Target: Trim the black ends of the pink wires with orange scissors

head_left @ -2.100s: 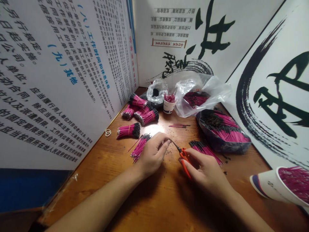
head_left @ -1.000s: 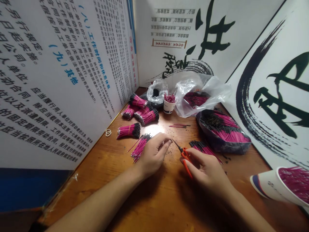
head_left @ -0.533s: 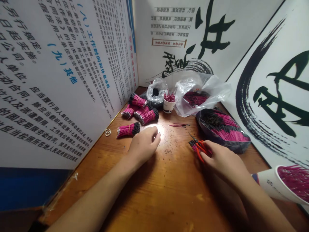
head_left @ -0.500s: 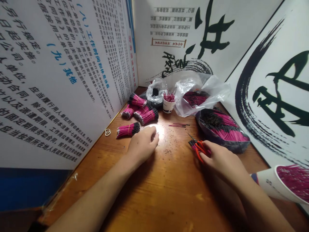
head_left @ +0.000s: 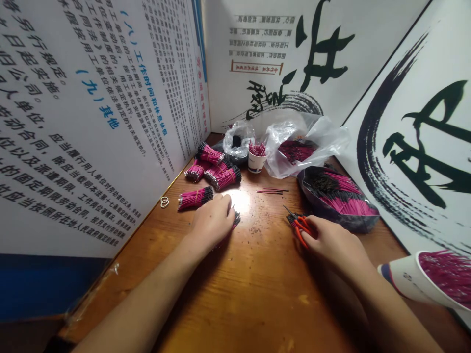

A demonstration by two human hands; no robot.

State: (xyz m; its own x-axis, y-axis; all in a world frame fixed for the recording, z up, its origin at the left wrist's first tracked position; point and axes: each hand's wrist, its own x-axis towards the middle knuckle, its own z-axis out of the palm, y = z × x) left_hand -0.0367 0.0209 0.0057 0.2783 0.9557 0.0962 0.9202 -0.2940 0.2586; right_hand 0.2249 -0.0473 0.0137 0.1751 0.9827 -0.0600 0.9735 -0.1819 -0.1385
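Observation:
My left hand [head_left: 213,220] is closed low over the table, its fingers curled. Black-tipped magenta wires [head_left: 236,219] stick out past its fingertips; how firmly they are gripped is hidden. My right hand [head_left: 327,238] is shut on red-handled scissors [head_left: 302,229], whose thin dark point aims up and left. A bunch of black-tipped wires [head_left: 291,219] shows beneath the scissors, partly covered by them and the hand. Just behind my left hand lies a banded wire bundle [head_left: 193,197]. A few loose wires [head_left: 271,190] rest on the table between the hands, farther back.
More banded bundles [head_left: 222,174] are piled at the back left, beside a paper cup [head_left: 256,164] of wires. Behind stands a clear plastic bag [head_left: 275,162]; a dark bag [head_left: 338,220] sits right. Another cup [head_left: 401,279] is near right. White bands [head_left: 164,202] lie left. Printed panels surround the table.
My left hand has shifted slightly left and nearer to me, and black wire tips now show beside its fingers. My right hand and the scissors have barely moved.

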